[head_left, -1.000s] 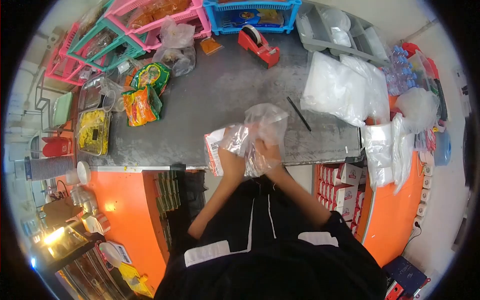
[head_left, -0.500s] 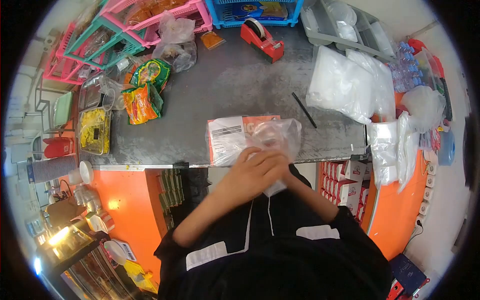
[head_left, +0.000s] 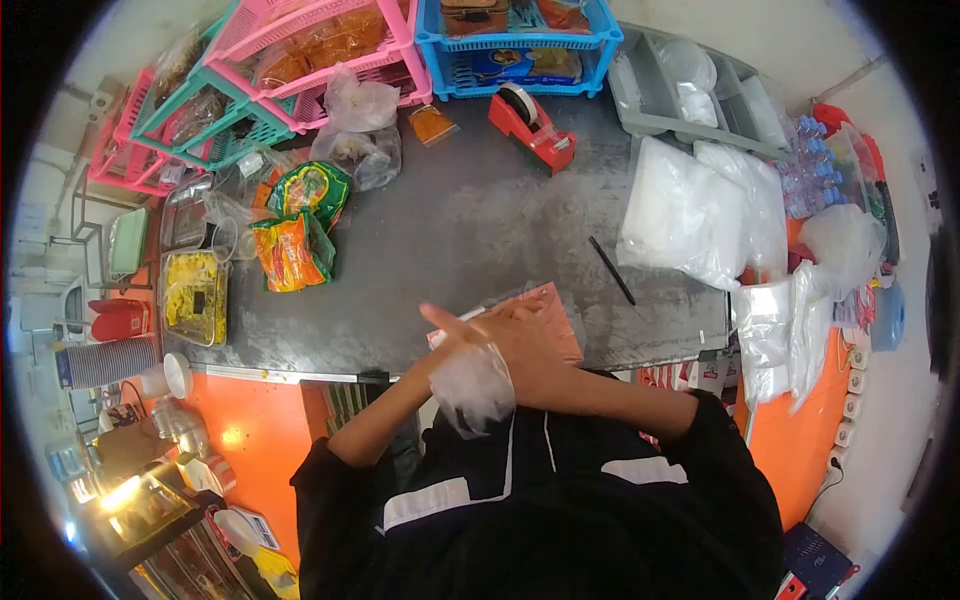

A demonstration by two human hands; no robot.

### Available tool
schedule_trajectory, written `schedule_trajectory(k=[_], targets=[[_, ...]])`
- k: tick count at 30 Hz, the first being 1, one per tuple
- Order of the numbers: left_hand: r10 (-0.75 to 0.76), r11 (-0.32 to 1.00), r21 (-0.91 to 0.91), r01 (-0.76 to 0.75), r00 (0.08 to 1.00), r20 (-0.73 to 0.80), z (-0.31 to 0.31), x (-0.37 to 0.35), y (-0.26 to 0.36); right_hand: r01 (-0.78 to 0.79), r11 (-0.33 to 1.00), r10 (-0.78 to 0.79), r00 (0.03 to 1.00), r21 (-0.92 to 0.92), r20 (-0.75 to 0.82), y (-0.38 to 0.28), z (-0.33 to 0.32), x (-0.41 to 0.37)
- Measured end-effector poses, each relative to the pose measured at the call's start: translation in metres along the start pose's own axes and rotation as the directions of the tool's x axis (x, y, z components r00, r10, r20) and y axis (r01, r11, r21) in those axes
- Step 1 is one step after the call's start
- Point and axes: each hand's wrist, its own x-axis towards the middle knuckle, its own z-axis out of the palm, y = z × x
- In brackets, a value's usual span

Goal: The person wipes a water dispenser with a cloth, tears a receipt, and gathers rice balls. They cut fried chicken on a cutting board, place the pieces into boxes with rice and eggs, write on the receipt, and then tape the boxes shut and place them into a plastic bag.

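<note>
My two hands overlap at the table's near edge. My right hand (head_left: 535, 355) reaches in from the right and lies across my left hand (head_left: 450, 345), with one digit pointing out to the left. A crumpled clear plastic bag (head_left: 470, 392) hangs from the right hand's inner side, over my left wrist. The fingers of my left hand are mostly covered, so their grip does not show. Beneath both hands lies a flat orange-and-white printed packet (head_left: 562, 325), partly hidden. A thin black stick-like object (head_left: 612, 270) rests to the right of it.
A red tape dispenser (head_left: 535, 130) stands at the back. Stacks of clear bags (head_left: 670, 210) lie on the right, below a grey divided tray (head_left: 640, 105). Green-orange packets (head_left: 290, 250) and a tub of yellow food (head_left: 195, 297) sit left. Coloured baskets (head_left: 515, 70) line the back.
The plastic bag has moved from over the printed packet to the left and nearer my body. My right hand has crossed over my left. The view has tilted slightly upward.
</note>
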Motion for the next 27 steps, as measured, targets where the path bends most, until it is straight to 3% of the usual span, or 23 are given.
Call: schedule_trajectory(k=[2, 4, 7, 9, 10, 11, 12, 13, 14, 15, 16, 17, 18, 19, 20, 21, 22, 23, 24, 25, 26, 27], targets=[[-0.040, 0.984, -0.176, 0.040, 0.999, 0.005, -0.001, 0.003, 0.000, 0.146, 0.966, -0.137, 0.989, 0.212, -0.056, -0.001, -0.008, 0.010], [-0.098, 0.916, -0.388, 0.099, 0.995, 0.023, -0.001, 0.008, -0.001, 0.213, 0.872, -0.139, 0.971, 0.440, -0.195, -0.002, -0.016, 0.020], [-0.172, 0.703, -0.684, 0.197, 0.980, 0.105, -0.004, 0.013, 0.002, 0.282, 0.562, 0.029, 0.933, 0.777, -0.360, -0.001, -0.038, 0.024], [-0.215, 0.505, -0.812, 0.292, 0.954, 0.210, -0.024, 0.017, 0.015, 0.282, 0.342, 0.110, 0.935, 0.897, -0.336, 0.001, -0.050, 0.020], [-0.211, 0.501, -0.815, 0.292, 0.954, 0.212, -0.022, 0.018, 0.015, 0.270, 0.234, 0.154, 0.938, 0.934, -0.310, 0.000, -0.057, 0.020], [-0.176, 0.437, -0.844, 0.312, 0.950, 0.260, -0.019, 0.019, 0.014, 0.116, 0.418, 0.144, 0.971, 0.901, -0.192, 0.013, -0.058, 0.024], [-0.138, 0.372, -0.866, 0.333, 0.943, 0.303, -0.016, 0.019, 0.014, 0.117, 0.415, 0.145, 0.971, 0.902, -0.192, 0.017, -0.063, 0.022], [-0.138, 0.376, -0.864, 0.335, 0.942, 0.305, -0.017, 0.014, 0.012, 0.074, 0.510, 0.173, 0.967, 0.857, -0.186, 0.020, -0.069, 0.019], [-0.054, 0.798, -0.602, 0.035, 0.998, -0.013, -0.020, 0.006, 0.007, 0.028, 0.598, 0.202, 0.962, 0.801, -0.184, 0.023, -0.074, 0.014], [0.179, 0.972, -0.104, -0.211, 0.950, -0.254, -0.024, 0.000, 0.001, 0.031, 0.603, 0.197, 0.963, 0.797, -0.186, 0.029, -0.082, 0.006], [0.171, 0.974, -0.101, -0.203, 0.950, -0.261, -0.029, -0.002, -0.005, 0.132, 0.584, 0.144, 0.954, 0.801, -0.262, 0.036, -0.088, -0.004], [0.015, 0.992, -0.119, -0.027, 0.995, -0.103, -0.036, -0.003, -0.015, 0.235, 0.554, 0.090, 0.937, 0.799, -0.338, 0.040, -0.091, -0.012], [-0.143, 0.983, -0.104, 0.149, 0.988, 0.063, -0.042, -0.008, -0.022, 0.243, 0.550, 0.077, 0.938, 0.799, -0.338, 0.042, -0.087, -0.019], [-0.304, 0.913, -0.322, 0.250, 0.944, -0.128, -0.042, -0.019, -0.027, 0.260, 0.742, 0.210, 0.785, 0.617, -0.583, 0.045, -0.079, -0.025], [-0.365, 0.906, -0.342, 0.250, 0.872, -0.327, -0.035, -0.028, -0.042, 0.185, 0.890, 0.258, 0.548, 0.416, -0.796, 0.047, -0.068, -0.029], [-0.408, 0.901, -0.361, 0.242, 0.758, -0.510, -0.029, -0.037, -0.057, 0.117, 0.960, 0.158, 0.528, 0.255, -0.835, 0.061, -0.039, -0.024], [-0.343, 0.938, -0.259, 0.229, 0.711, -0.614, -0.026, -0.030, -0.068, 0.040, 0.996, 0.052, 0.514, 0.084, -0.856, 0.069, -0.012, -0.020], [-0.272, 0.960, -0.152, 0.236, 0.653, -0.707, -0.024, -0.023, -0.078, -0.110, 0.992, 0.025, 0.645, -0.060, -0.764, 0.049, 0.002, -0.015], [-0.509, 0.861, -0.478, 0.175, 0.326, -0.797, -0.022, -0.003, -0.077, -0.232, 0.947, 0.033, 0.758, -0.221, -0.651, 0.026, 0.015, -0.003], [-0.718, 0.696, -0.718, -0.011, -0.013, -0.696, -0.021, 0.010, -0.078, -0.211, 0.951, 0.012, 0.755, -0.224, -0.656, 0.018, 0.026, 0.012], [-0.764, 0.638, -0.760, 0.124, -0.014, -0.645, -0.020, 0.010, -0.088, -0.192, 0.955, -0.007, 0.749, -0.228, -0.663, 0.020, 0.042, 0.030], [-0.757, 0.648, -0.751, 0.124, -0.006, -0.654, -0.024, 0.016, -0.087, -0.192, 0.955, -0.012, 0.739, -0.227, -0.673, 0.020, 0.038, 0.027]])
